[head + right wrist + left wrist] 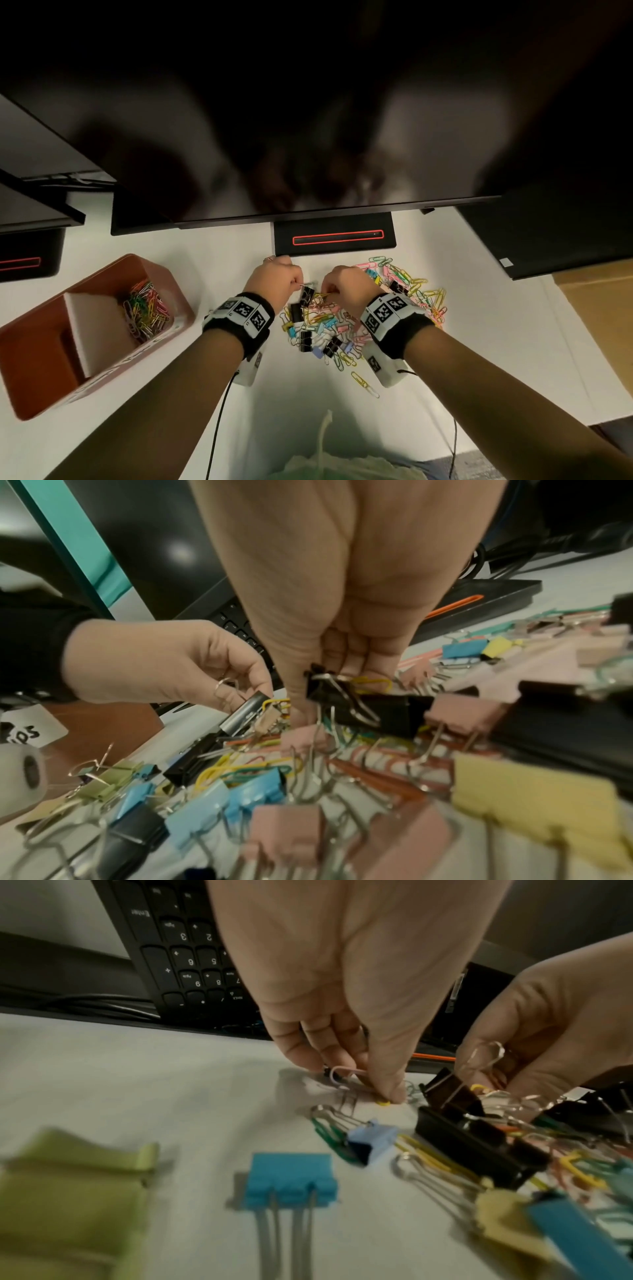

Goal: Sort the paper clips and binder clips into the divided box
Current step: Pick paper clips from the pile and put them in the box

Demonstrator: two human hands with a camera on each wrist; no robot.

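Note:
A mixed pile of coloured paper clips and binder clips (342, 329) lies on the white table. Above its far edge my left hand (297, 280) pinches the wire handle of a black binder clip (307, 295), also seen in the right wrist view (246, 712). My right hand (327, 291) curls its fingers round a second black binder clip (369, 712) tangled with a yellow paper clip (373, 683). The brown divided box (96, 274) stands at the left. Its far compartment holds coloured paper clips (147, 308), and the near compartment's contents are hidden.
A dark monitor (308, 137) overhangs the table, its stand base (334, 236) just beyond my hands. A black keyboard (185, 955) lies behind them. A cardboard box (599, 308) is at the right, and a green bag (342, 462) at the near edge.

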